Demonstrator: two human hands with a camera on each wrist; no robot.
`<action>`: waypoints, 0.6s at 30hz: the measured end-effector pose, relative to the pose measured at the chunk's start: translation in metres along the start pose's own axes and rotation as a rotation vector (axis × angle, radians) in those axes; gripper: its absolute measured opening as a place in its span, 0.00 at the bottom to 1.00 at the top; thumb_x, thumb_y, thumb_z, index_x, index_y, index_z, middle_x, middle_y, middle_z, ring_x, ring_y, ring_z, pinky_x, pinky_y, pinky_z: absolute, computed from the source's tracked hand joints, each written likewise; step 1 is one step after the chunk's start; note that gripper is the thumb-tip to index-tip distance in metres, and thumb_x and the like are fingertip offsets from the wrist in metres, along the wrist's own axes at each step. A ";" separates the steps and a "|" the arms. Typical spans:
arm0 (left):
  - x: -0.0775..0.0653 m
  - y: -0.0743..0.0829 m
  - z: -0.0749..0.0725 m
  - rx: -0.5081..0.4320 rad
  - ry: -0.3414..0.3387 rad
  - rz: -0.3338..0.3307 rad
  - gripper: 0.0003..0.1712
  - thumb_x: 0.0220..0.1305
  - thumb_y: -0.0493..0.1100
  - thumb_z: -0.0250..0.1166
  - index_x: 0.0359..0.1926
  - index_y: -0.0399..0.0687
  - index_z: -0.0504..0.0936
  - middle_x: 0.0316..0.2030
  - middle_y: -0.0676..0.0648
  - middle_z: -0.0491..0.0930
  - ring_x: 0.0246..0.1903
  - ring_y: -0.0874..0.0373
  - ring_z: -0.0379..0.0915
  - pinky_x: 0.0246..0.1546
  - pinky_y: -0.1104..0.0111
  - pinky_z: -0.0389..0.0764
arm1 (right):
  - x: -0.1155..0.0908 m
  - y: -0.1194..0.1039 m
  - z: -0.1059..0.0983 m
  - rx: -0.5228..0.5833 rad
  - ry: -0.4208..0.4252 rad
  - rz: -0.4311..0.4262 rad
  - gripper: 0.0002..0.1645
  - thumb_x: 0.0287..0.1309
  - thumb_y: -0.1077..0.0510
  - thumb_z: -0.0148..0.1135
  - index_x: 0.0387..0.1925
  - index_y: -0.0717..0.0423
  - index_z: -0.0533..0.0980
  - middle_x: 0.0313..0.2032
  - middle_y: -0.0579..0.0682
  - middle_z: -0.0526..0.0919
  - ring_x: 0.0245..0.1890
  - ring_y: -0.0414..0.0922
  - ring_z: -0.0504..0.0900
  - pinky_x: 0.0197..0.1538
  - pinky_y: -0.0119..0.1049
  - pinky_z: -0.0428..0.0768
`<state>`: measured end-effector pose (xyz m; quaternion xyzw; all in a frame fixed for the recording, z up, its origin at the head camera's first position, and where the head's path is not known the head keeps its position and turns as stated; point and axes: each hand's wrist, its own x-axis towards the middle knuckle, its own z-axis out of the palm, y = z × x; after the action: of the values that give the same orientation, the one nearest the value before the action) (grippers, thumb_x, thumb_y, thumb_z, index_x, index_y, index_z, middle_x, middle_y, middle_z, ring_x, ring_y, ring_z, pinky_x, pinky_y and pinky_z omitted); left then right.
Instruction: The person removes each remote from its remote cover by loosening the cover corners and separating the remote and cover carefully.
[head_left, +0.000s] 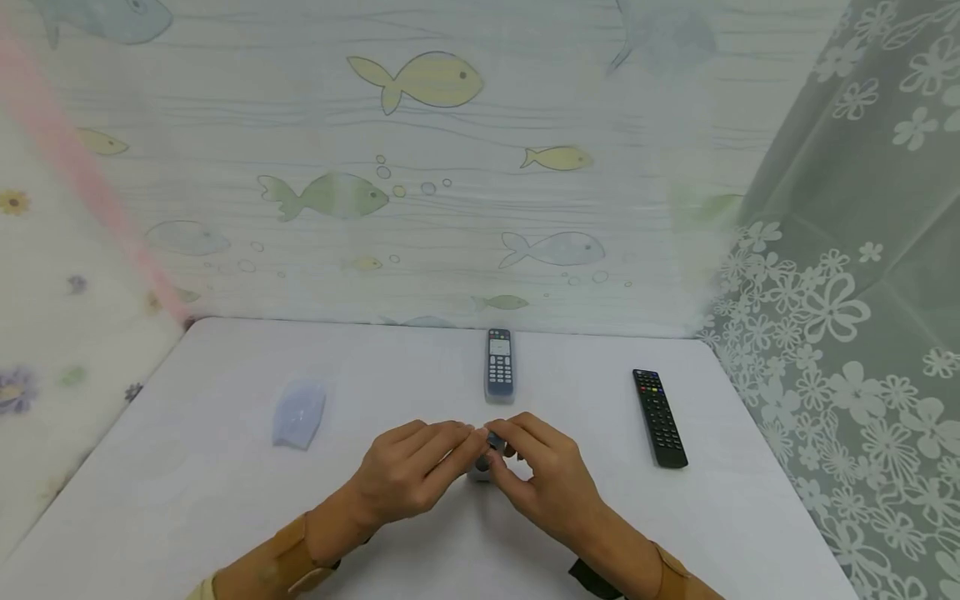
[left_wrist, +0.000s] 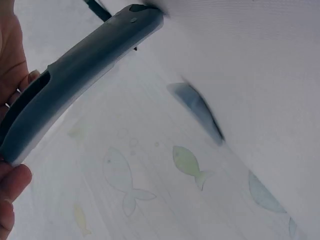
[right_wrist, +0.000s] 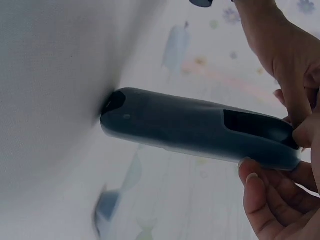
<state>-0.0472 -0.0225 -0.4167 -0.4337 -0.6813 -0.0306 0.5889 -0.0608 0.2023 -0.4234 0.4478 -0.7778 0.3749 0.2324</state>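
Note:
A long grey-blue plastic body [left_wrist: 90,65], shaped like a remote control, stands on end on the white table between both hands. A dark open recess [right_wrist: 257,127] shows near its upper end in the right wrist view. With thumb and fingers my right hand [head_left: 551,479] pinches that upper end. My left hand [head_left: 412,467] holds the same end from the other side, its fingertips meeting the right hand's at the recess. In the head view the hands hide most of the body.
A grey-blue remote control [head_left: 499,367] with a pale screen lies just beyond the hands. To the right is a black remote control [head_left: 660,417], to the left a translucent pouch [head_left: 299,414]. A fish-patterned curtain [head_left: 450,192] hangs behind the table [head_left: 187,467].

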 end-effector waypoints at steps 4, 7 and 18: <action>0.003 -0.003 0.002 0.021 0.063 0.023 0.12 0.78 0.41 0.65 0.41 0.38 0.91 0.32 0.48 0.88 0.28 0.61 0.86 0.23 0.79 0.79 | 0.000 -0.001 0.000 0.005 0.021 -0.032 0.13 0.74 0.55 0.67 0.54 0.57 0.84 0.45 0.45 0.83 0.35 0.40 0.82 0.38 0.22 0.80; 0.005 -0.002 0.002 0.001 0.073 0.008 0.12 0.78 0.40 0.65 0.40 0.38 0.91 0.31 0.48 0.88 0.27 0.62 0.86 0.22 0.79 0.78 | 0.000 -0.002 0.001 0.041 0.054 -0.046 0.13 0.73 0.55 0.68 0.52 0.58 0.83 0.46 0.47 0.83 0.35 0.40 0.81 0.36 0.24 0.81; 0.003 -0.002 0.004 -0.059 0.096 -0.016 0.12 0.77 0.39 0.65 0.37 0.38 0.90 0.30 0.48 0.89 0.23 0.63 0.84 0.23 0.80 0.80 | 0.006 -0.005 -0.001 -0.017 0.100 -0.197 0.09 0.77 0.60 0.61 0.44 0.61 0.84 0.41 0.50 0.84 0.34 0.39 0.82 0.38 0.22 0.81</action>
<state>-0.0511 -0.0195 -0.4143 -0.4434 -0.6545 -0.0763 0.6077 -0.0591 0.1984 -0.4162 0.5009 -0.7206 0.3655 0.3103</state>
